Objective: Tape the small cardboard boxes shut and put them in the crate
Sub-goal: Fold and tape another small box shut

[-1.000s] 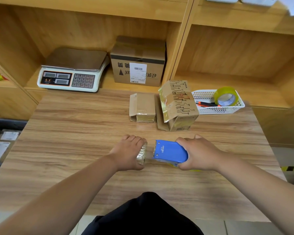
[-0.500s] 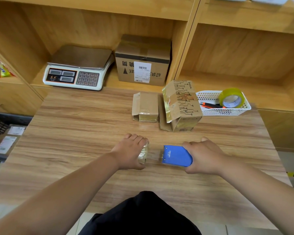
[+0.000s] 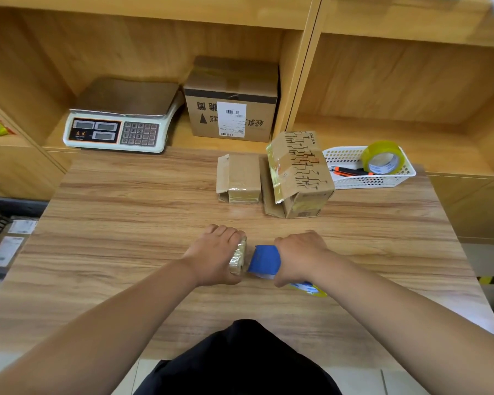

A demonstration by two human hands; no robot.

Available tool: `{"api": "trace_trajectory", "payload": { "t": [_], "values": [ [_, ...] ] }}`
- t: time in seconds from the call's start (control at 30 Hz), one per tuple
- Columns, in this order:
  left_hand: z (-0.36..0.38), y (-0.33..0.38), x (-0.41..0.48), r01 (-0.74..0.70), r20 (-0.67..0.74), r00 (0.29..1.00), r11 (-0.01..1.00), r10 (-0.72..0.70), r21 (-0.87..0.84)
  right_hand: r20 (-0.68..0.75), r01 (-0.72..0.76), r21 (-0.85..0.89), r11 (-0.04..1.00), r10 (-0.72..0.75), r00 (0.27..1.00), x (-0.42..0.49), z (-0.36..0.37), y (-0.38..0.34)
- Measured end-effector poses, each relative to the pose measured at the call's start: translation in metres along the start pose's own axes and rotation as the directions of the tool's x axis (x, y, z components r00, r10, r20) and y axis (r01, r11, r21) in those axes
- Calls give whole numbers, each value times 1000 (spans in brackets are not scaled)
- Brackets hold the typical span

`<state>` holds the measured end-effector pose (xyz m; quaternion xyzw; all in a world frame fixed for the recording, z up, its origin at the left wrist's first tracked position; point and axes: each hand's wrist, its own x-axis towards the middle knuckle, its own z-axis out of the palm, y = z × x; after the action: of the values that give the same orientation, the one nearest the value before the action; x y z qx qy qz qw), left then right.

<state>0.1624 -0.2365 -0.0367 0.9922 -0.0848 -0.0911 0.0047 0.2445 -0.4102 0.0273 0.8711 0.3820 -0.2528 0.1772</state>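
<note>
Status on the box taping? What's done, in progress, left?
Done: the black crate at the left edge already holds labelled parcels. In hand: the left hand grips a small tape-covered box on the table, while the right hand holds the blue tape dispenser against it. Left: two cardboard boxes further back, flaps loose, still to be taped and crated.

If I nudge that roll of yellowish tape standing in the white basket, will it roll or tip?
The tape roll stands on edge, leaning on the white basket's rim, so a nudge would probably tip or roll it. The basket walls should likely contain it. Its hollow core suggests it is fairly light, and rigid enough to grip.
</note>
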Motion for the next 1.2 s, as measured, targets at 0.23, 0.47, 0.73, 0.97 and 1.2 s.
{"api": "trace_trajectory", "payload": {
  "t": [0.23, 0.47, 0.73, 0.97, 1.2],
  "values": [
    [-2, 2, 0, 8, 28, 1000, 999, -10, 51, 73, -34, -26, 999, 36, 997, 5, -13, -2],
    [-1, -2, -5, -230, 43, 973, 946, 226, 228, 1, -3, -47, 999, 3, 1000, -5, -7, 3],
    [-11, 20, 25, 82, 4, 996, 919, -87, -385, -87, -51, -34, 998, 48, 995, -24, 3, 19],
    [-4, 28, 38, 167, -36, 979, 889, -201, -427, -98, -61, -57, 996, 55, 994, -39, 3, 27],
    [1, 26, 35, 160, -84, 968, 845, -234, -509, -149, -63, -75, 995, 51, 988, -33, 8, 20]
  ]
}}
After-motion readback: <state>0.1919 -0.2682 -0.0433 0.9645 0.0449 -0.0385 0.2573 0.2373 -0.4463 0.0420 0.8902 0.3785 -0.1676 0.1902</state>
